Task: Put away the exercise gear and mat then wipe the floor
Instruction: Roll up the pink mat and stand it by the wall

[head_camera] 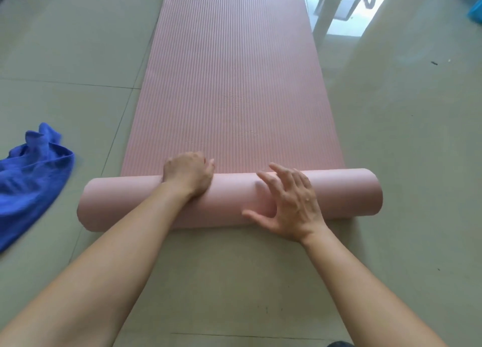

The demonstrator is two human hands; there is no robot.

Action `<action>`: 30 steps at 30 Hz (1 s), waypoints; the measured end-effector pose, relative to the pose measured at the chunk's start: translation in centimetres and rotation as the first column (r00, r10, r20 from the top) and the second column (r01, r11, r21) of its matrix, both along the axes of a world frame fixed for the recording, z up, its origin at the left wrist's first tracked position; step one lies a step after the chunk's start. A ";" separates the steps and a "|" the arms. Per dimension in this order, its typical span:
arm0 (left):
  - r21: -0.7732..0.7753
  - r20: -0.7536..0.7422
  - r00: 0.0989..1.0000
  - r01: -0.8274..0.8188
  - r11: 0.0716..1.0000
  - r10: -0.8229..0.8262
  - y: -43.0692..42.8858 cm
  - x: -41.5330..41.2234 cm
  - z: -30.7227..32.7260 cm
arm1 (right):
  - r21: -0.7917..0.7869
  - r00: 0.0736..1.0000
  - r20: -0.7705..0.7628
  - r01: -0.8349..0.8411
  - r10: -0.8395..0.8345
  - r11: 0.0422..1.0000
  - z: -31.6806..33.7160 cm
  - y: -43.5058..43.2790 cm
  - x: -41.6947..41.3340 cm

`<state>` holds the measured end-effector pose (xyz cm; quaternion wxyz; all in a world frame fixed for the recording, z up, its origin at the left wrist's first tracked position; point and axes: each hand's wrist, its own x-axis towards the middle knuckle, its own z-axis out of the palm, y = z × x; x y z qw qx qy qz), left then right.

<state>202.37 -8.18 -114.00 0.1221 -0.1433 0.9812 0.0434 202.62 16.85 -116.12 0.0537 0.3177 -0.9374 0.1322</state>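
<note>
Pink mat point(229, 106), part-rolled — roll's long axis left-right, flat length running away; left hand point(188, 175), fingers curled over the roll; right hand point(289, 203), fingers spread, gripping nothing.

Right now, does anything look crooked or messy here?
Yes. The roll sits a bit slanted across the mat: its left end lies nearer than its right, so it may wind up unevenly. Also, the cloth lies crumpled on the floor, left of the mat.
</note>
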 end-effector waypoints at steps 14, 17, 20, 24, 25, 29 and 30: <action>-0.166 -0.080 0.956 0.268 0.949 -0.283 0.8 2.4 -1.2 | -0.093 0.976 0.040 0.216 -0.213 0.972 1.1 -3.4 -5.0; -0.174 0.010 0.963 0.268 0.947 -0.271 0.7 0.5 -0.6 | 0.068 0.988 0.122 0.088 -0.096 0.994 0.6 -2.2 -4.1; -0.103 0.019 0.967 0.255 0.962 -0.254 0.1 -1.7 0.4 | 0.176 0.985 0.150 0.064 -0.091 0.982 0.3 -1.3 -3.8; -0.019 0.003 0.961 0.276 0.961 -0.276 -0.7 -2.9 2.6 | 0.179 0.993 0.033 0.105 -0.112 0.978 0.3 -0.3 -2.9; -0.001 0.002 0.956 0.292 0.956 -0.292 -0.8 -2.8 3.3 | 0.171 0.994 -0.014 0.108 -0.107 0.979 0.4 -0.2 -2.6; 0.203 0.149 0.941 0.273 0.940 -0.305 -1.7 -2.0 5.0 | 0.184 0.987 -0.142 0.096 -0.070 0.978 1.3 0.0 -2.1; 0.254 0.190 0.932 0.257 0.933 -0.309 -2.0 -1.8 5.2 | 0.230 0.992 -0.117 0.083 -0.057 0.970 1.9 -0.2 -2.3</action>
